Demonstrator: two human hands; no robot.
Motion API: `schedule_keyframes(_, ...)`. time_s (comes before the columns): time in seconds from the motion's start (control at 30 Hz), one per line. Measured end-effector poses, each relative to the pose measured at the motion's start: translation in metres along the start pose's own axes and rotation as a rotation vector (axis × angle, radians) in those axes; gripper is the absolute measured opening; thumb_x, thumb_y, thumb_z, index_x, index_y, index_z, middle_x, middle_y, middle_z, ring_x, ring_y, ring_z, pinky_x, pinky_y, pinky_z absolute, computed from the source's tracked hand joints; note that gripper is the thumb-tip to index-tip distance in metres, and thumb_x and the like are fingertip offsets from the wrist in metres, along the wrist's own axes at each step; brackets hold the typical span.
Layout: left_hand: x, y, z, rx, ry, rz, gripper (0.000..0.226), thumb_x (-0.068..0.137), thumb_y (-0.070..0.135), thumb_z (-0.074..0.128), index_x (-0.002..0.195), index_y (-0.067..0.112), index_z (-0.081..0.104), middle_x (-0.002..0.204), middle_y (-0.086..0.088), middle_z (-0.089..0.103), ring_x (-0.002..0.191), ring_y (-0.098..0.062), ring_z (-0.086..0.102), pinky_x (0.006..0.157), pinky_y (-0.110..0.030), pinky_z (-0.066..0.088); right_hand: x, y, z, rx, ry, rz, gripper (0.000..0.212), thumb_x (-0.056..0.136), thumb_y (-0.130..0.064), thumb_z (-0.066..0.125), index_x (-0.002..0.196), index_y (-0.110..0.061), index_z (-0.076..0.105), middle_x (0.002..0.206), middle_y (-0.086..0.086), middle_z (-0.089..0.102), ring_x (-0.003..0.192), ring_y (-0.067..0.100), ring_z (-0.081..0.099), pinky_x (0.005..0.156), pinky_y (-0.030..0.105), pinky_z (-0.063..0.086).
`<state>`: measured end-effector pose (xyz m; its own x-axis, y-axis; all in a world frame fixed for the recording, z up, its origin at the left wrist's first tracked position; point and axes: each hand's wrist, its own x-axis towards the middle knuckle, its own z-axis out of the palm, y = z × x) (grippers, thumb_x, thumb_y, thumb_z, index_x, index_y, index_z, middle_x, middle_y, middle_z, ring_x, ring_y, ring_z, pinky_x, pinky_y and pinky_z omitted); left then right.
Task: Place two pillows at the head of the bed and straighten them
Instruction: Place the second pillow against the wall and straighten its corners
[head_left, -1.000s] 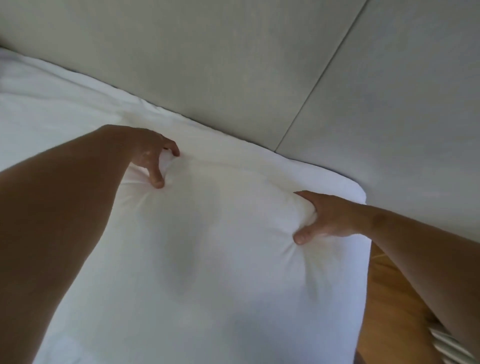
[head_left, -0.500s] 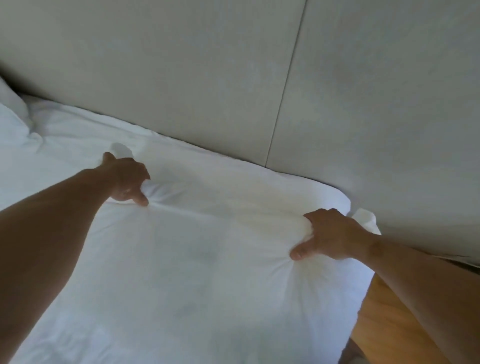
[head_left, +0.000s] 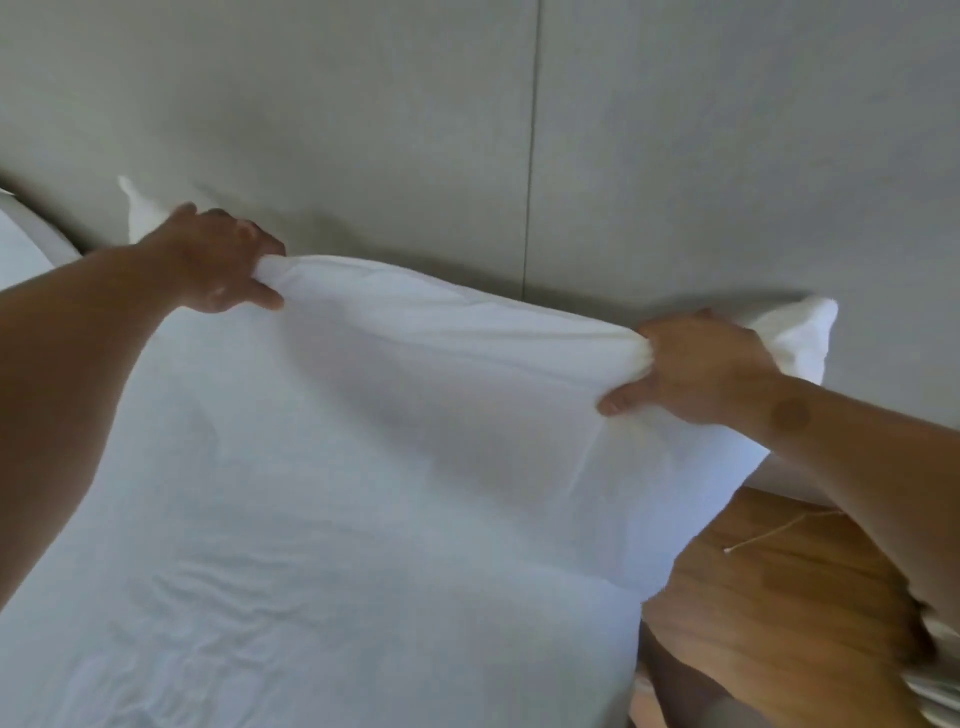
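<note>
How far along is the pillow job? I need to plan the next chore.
Done: nothing looks finished. In hand: both hands, left hand and right hand, grip one white pillow by its top edge against the headboard. Left: setting it down, placing a second, straightening both.

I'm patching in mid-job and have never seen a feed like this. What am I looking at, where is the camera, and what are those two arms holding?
There is no machine here: the camera is worn on a person's head and looks forward and down, so the two bare arms reaching in are that person's own. The left hand and the right hand each pinch the far edge of one white pillow, near its two upper corners, which stick out past the hands. The pillow lies over the white bed, with its gripped edge up against the grey padded headboard. At the far left, a bit of white fabric shows; I cannot tell what it is. At lower right is the wooden floor beside the bed.
</note>
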<state>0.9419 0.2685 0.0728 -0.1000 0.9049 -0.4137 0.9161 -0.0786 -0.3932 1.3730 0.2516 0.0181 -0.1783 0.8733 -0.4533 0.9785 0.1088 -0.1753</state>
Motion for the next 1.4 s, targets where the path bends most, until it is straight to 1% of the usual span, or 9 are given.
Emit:
schedule_keyframes(0.13,0.010,-0.012,-0.020,-0.039,0.107,-0.080,0.045,0.090,0.056,0.075,0.119,0.022,0.072,0.131,-0.014,0.074,0.124,-0.040,0.066,0.106,-0.047,0.045,0.005,-0.016,-0.021,-0.063,0.139,0.006,0.073,0.058,-0.079,0.079,0.113,-0.032,0.068,0.115,-0.002,0.070,0.113,0.028,0.062,0.081,0.038,0.046)
schedule_keyframes(0.23,0.022,-0.021,-0.012,-0.050,0.093,-0.180,0.059,0.090,0.057,0.074,0.137,0.022,0.067,0.144,-0.013,0.068,0.134,-0.041,0.059,0.113,-0.052,0.040,0.013,-0.029,-0.019,-0.075,0.238,-0.034,0.066,0.064,-0.075,0.078,0.112,-0.032,0.067,0.108,-0.001,0.071,0.107,0.031,0.065,0.076,0.037,0.040)
schedule_keyframes(0.4,0.040,-0.012,0.039,-0.084,-0.070,-0.236,0.077,0.098,0.050,0.067,0.162,0.022,0.038,0.165,-0.005,0.049,0.154,-0.032,0.040,0.122,-0.073,0.020,0.025,-0.022,-0.002,-0.081,0.182,-0.133,0.103,0.056,-0.080,0.076,0.143,-0.031,0.049,0.139,0.001,0.057,0.132,0.028,0.049,0.109,0.043,0.032)
schedule_keyframes(0.5,0.046,-0.009,0.053,-0.092,-0.049,-0.209,0.080,0.100,0.050,0.063,0.167,0.022,0.029,0.167,-0.004,0.044,0.158,-0.028,0.032,0.121,-0.078,0.015,0.020,-0.003,0.002,-0.234,0.179,-0.139,0.117,0.048,-0.080,0.078,0.147,-0.030,0.041,0.144,0.000,0.054,0.136,0.028,0.046,0.113,0.046,0.027)
schedule_keyframes(0.6,0.046,-0.009,0.048,-0.089,0.023,-0.209,0.064,0.101,0.051,0.061,0.157,0.024,0.048,0.158,-0.006,0.057,0.148,-0.033,0.048,0.124,-0.072,0.017,0.016,0.001,-0.001,-0.226,0.133,-0.117,0.094,0.060,-0.064,0.085,0.140,-0.030,0.049,0.130,0.002,0.067,0.121,0.031,0.058,0.102,0.044,0.042)
schedule_keyframes(0.73,0.035,-0.013,0.018,-0.045,0.093,-0.135,0.051,0.099,0.049,0.066,0.145,0.025,0.061,0.149,-0.009,0.063,0.138,-0.036,0.056,0.115,-0.055,0.037,0.019,0.002,-0.023,-0.237,0.138,-0.110,0.053,0.080,-0.055,0.078,0.126,-0.030,0.069,0.119,0.002,0.073,0.116,0.032,0.061,0.086,0.040,0.048)
schedule_keyframes(0.97,0.029,-0.027,0.009,-0.077,0.106,-0.057,0.045,0.087,0.047,0.080,0.121,0.019,0.071,0.132,-0.015,0.072,0.124,-0.042,0.064,0.101,-0.054,0.055,0.007,0.011,-0.042,-0.242,0.199,-0.040,0.042,0.077,-0.057,0.081,0.110,-0.033,0.077,0.096,0.001,0.073,0.103,0.032,0.065,0.078,0.040,0.051)
schedule_keyframes(1.23,0.053,0.006,0.045,-0.177,0.100,-0.139,0.067,0.098,0.045,0.069,0.158,0.025,0.045,0.155,-0.011,0.059,0.148,-0.035,0.047,0.125,-0.070,0.014,0.017,0.006,0.001,-0.166,0.200,-0.011,0.064,0.076,-0.050,0.085,0.132,-0.025,0.069,0.121,0.006,0.071,0.116,0.035,0.062,0.093,0.041,0.048)
schedule_keyframes(1.4,0.079,0.000,0.046,-0.153,0.174,-0.178,0.076,0.093,0.049,0.073,0.157,0.018,0.047,0.157,-0.016,0.055,0.152,-0.036,0.038,0.126,-0.069,0.014,0.034,0.012,0.006,-0.243,0.255,-0.033,0.068,0.070,-0.054,0.085,0.129,-0.027,0.065,0.118,0.004,0.067,0.119,0.031,0.060,0.104,0.044,0.037)
